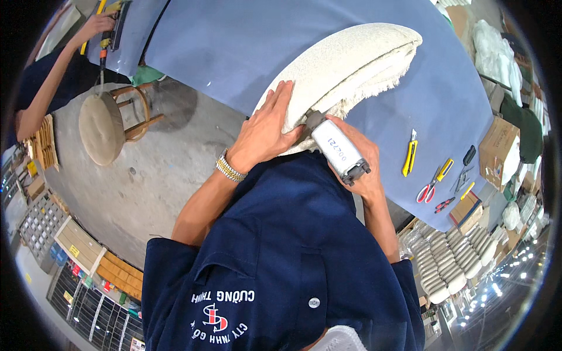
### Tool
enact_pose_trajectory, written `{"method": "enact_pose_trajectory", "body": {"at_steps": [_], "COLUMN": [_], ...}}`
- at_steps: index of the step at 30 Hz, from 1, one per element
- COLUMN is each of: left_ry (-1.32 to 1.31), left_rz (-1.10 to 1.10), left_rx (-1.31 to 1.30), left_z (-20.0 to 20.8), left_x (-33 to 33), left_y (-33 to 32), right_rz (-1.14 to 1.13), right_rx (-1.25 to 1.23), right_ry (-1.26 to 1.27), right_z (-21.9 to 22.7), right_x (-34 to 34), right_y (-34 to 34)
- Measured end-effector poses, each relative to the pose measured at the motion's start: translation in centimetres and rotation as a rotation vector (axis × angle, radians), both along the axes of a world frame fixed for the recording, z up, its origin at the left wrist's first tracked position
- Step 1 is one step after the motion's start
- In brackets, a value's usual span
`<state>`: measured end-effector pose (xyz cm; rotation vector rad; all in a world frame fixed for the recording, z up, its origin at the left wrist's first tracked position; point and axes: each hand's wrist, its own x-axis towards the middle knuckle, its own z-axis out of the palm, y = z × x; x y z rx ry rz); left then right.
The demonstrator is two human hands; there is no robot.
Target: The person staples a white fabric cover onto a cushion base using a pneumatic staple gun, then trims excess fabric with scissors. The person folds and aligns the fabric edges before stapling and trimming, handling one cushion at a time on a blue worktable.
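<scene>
A curved, padded piece covered in cream fabric (336, 61), perhaps a chair back or seat, is tilted up on the blue-covered table against my body. Its frayed fabric edge (374, 88) faces right. My left hand (263, 131) grips its near end, fingers stretched over the outer face and thumb at the edge. My right hand (360, 152) is closed round a staple gun (336, 143) with a pale body and dark ends. The gun's nose meets the fabric edge close to my left thumb; the exact contact point is hidden.
On the blue table (451, 117) at right lie a yellow utility knife (411, 153), red-handled scissors (427, 190), pliers (445, 205) and other small tools. A cardboard box (499, 151) stands beyond. At left, a co-worker's hand (99, 24) holds an air tool near a round padded stool (100, 128).
</scene>
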<state>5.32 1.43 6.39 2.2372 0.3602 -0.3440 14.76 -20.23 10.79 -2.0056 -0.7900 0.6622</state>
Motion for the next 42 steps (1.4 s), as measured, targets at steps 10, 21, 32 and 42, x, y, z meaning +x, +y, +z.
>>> {"method": "enact_pose_trajectory", "body": {"at_steps": [10,21,32,42], "left_ry": [0.036,0.008,0.016,0.024], "left_rz": [0.066,0.035,0.038,0.045], "left_rx": [0.050,0.053,0.068,0.077], "left_z": [-0.1,-0.1,-0.3,-0.6], "left_x": [0.9,0.3,0.5,0.5], "left_y": [-1.4,-1.1,-1.2,-2.2], "right_rz": [-0.050,-0.012,0.005,-0.003], "right_rx": [-0.084,-0.078,-0.093,-0.034], "right_ry": [0.108,0.033,-0.042,0.105], "right_z": [0.0,0.2,-0.3,-0.7], "right_x": [0.1,-0.9,-1.2,-1.0], "right_y": [0.8,0.4,0.1,0.0]}}
